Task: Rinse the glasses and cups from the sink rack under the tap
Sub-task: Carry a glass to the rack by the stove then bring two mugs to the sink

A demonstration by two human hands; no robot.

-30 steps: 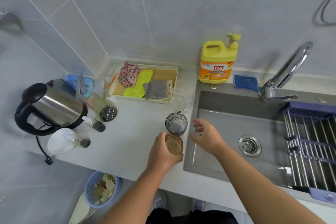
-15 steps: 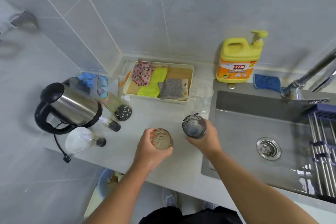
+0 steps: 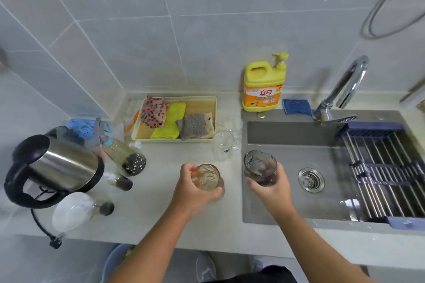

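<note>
Since half a second ago the right hand [image 3: 271, 190] has carried the dark glass [image 3: 259, 167] to the right, from the counter [image 3: 161, 220] to above the left edge of the sink [image 3: 287, 211]. The left hand [image 3: 193, 193] has stayed over the counter with its amber glass [image 3: 207, 179].

Well to the left of the left hand stands a steel kettle [image 3: 59, 165]. Beyond that hand lies a tray [image 3: 213, 108] of folded cloths. The left hand's fingers are curled round the amber glass, mouth up; whether the glass touches the counter cannot be told. Between the hands and beyond them, two clear glasses [image 3: 224, 145] stand at the sink's edge. The right hand grips the dark glass round its lower part, upright. Beyond the right hand is a yellow soap bottle [image 3: 262, 89]. The drain [image 3: 311, 179] lies near the right hand, to its right. Farther right are the tap [image 3: 345, 85] and, across the sink, the rack [image 3: 386, 167].
</note>
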